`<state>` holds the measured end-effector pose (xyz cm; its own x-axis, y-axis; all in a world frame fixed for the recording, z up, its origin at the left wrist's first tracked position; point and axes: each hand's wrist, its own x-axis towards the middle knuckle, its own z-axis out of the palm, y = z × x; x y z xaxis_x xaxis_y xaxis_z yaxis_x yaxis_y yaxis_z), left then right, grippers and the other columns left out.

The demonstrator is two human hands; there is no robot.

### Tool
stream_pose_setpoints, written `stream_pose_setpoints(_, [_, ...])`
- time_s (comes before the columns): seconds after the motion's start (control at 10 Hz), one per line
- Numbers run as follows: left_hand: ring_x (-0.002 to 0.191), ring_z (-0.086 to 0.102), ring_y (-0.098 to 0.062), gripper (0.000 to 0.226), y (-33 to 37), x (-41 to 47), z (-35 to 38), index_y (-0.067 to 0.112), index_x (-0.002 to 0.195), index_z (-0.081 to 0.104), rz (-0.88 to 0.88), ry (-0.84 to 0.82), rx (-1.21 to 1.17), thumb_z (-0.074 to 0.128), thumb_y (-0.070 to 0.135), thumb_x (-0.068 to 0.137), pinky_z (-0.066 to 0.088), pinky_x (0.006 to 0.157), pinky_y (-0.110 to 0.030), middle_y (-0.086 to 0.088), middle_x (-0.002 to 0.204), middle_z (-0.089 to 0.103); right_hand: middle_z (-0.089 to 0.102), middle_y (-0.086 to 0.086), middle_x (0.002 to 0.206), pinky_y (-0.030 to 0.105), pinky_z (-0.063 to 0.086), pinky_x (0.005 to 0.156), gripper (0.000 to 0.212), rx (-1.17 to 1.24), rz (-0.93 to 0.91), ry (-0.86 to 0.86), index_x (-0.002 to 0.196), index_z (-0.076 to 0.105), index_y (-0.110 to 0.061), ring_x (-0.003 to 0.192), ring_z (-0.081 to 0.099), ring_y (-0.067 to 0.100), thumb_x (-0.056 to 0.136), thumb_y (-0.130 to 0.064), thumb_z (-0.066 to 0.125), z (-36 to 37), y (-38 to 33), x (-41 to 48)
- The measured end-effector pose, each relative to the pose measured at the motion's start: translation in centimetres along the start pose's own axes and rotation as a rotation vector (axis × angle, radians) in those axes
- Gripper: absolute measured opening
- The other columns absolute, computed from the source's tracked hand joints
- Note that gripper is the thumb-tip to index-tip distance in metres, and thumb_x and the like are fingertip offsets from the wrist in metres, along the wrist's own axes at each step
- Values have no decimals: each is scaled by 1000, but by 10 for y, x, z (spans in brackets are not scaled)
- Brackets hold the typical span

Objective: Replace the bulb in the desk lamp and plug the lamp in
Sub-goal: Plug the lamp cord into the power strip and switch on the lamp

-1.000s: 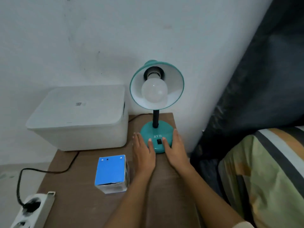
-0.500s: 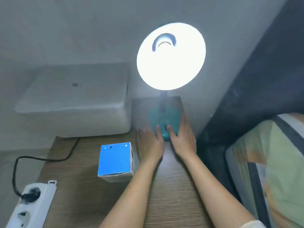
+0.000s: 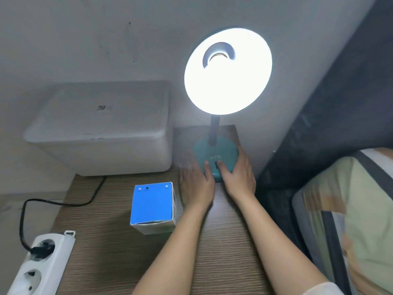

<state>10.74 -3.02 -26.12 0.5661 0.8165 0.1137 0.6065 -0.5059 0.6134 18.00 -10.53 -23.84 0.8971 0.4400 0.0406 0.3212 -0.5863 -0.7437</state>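
A teal desk lamp [image 3: 214, 155] stands at the far end of the wooden table, and its shade [image 3: 228, 71] glows bright white, so the bulb itself is lost in the glare. My left hand [image 3: 196, 185] lies flat against the left side of the lamp's base, thumb on the base. My right hand [image 3: 238, 173] cups the right side, its thumb on the black switch. The lamp's black cord [image 3: 63, 202] runs left to a plug [image 3: 40, 249] seated in a white power strip [image 3: 40, 265].
A blue-topped bulb box [image 3: 152, 204] stands just left of my left forearm. A large white lidded container [image 3: 102, 128] fills the back left. A dark bed frame and a striped pillow [image 3: 350, 220] border the table on the right.
The lamp was dark a second ago and is lit now. My hands have stayed on either side of the base; the camera view has tilted and shifted.
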Motion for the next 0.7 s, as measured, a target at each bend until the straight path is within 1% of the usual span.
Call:
stream_pose_setpoints(0.1, [143,20,-22,80,-1,-1,0,6,147,16,4,10,-9,6,53,83,8,116,-28,-12,155,23,36,3,149,42,37,108,71,-4,11,0,145,24,-19,136,36,22,85,-43,55,1,-1,-1])
stream_pose_setpoints(0.2, [144,19,-22,82,0,-2,0,4,147,16,8,8,2,3,53,82,6,116,-29,-12,155,22,38,7,147,40,35,109,71,-12,12,20,144,26,-13,134,37,24,86,-40,57,2,-2,-1])
stream_pose_setpoints(0.3, [145,14,-20,72,2,-3,-1,5,148,13,-9,-14,-17,12,47,90,5,119,-30,-10,157,18,39,8,145,44,36,107,72,-1,22,42,144,25,-12,131,40,24,86,-43,55,5,-4,-2])
stream_pose_setpoints(0.4, [145,14,-19,75,3,-3,-1,4,148,13,-1,-3,1,8,49,88,4,119,-31,-10,157,18,45,9,141,44,40,104,70,-4,-3,79,141,30,-11,128,45,25,85,-44,55,7,-2,-2])
stream_pose_setpoints(0.5, [146,8,-17,71,5,-7,-4,4,148,9,-19,-26,-14,13,47,91,-1,117,-27,-9,158,12,39,13,147,45,36,109,71,-65,-39,33,145,23,-9,134,39,27,91,-49,44,6,1,-7])
stream_pose_setpoints(0.6, [146,4,-16,71,9,-16,-14,4,148,5,-52,-65,-40,11,45,91,-4,116,-25,-9,158,8,13,9,159,37,17,120,70,-119,-47,-57,151,6,-9,147,15,20,97,-46,34,-5,-3,-21])
stream_pose_setpoints(0.7, [146,2,-15,61,6,-43,-23,6,149,3,-4,-78,-22,18,38,99,-6,114,-23,-6,159,4,7,8,160,34,12,121,67,-155,-80,-69,150,4,-9,148,9,18,99,-40,33,-12,2,-46])
